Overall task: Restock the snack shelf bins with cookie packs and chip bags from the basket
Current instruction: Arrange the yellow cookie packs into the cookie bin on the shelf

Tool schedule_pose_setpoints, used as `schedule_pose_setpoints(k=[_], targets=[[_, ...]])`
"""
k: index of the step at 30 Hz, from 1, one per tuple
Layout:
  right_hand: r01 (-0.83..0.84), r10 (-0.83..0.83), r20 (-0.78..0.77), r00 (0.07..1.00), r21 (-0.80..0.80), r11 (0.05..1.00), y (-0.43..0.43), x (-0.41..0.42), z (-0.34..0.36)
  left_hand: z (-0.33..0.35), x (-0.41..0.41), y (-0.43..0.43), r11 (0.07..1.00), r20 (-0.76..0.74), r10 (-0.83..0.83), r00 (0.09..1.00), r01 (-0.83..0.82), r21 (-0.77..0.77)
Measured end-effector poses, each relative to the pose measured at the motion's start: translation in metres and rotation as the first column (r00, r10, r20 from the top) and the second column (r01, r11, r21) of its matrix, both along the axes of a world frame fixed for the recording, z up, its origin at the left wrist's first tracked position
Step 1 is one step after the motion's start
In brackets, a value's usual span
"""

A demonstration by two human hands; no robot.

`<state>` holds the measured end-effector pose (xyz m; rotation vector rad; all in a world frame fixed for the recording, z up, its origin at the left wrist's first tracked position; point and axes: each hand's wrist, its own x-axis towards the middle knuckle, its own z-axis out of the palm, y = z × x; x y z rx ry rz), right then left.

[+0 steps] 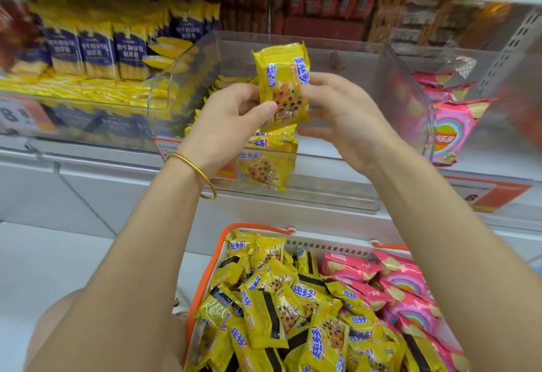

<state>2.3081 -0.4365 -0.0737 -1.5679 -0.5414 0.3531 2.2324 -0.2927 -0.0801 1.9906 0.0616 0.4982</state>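
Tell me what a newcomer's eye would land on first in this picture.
First, the yellow cookie pack, held upright in the middle of the view between the left hand and the right hand, just in front of a clear bin on the shelf. Below, an orange-rimmed basket brims with more cookie packs on its left side and pink chip bags on its right.

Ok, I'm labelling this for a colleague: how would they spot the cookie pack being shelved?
Find the clear middle bin above the orange-rimmed basket. Before it, the left hand and right hand hold a yellow cookie pack upright. It alone is held up; the other packs lie piled.
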Motion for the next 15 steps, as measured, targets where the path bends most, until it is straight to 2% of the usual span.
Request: schedule_pose_setpoints(k=[3, 5, 7, 9, 11, 13, 15], targets=[[0.006, -0.006, 0.025, 1.000, 0.031, 1.000, 0.001, 0.000, -0.001, -0.001, 0.002, 0.005, 0.991, -0.049, 0.034, 0.998, -0.027, 0.134], [0.045, -0.046, 0.066, 0.997, 0.021, 0.999, -0.003, 0.004, -0.002, -0.001, 0.002, 0.009, 0.955, -0.069, 0.122, 0.990, -0.098, 0.280], [0.082, -0.068, 0.173, 0.983, -0.076, 0.994, -0.010, 0.011, -0.002, 0.002, 0.001, 0.012, 0.923, -0.121, 0.169, 0.978, -0.115, 0.367], [0.068, -0.017, 0.240, 0.971, -0.205, 0.976, -0.018, 0.017, -0.001, 0.003, -0.001, 0.010, 0.935, -0.249, 0.135, 0.959, -0.040, 0.351], [0.002, 0.079, 0.241, 0.967, -0.317, 0.948, -0.022, 0.019, -0.001, 0.003, -0.002, 0.005, 0.932, -0.370, 0.133, 0.919, 0.011, 0.363], [-0.048, 0.170, 0.253, 0.952, -0.428, 0.903, -0.021, 0.020, 0.000, 0.005, -0.001, 0.001, 0.905, -0.443, 0.163, 0.882, 0.044, 0.422], [-0.087, 0.246, 0.248, 0.937, -0.516, 0.852, -0.018, 0.020, -0.001, 0.009, 0.000, -0.002, 0.911, -0.494, 0.151, 0.856, 0.073, 0.405]])
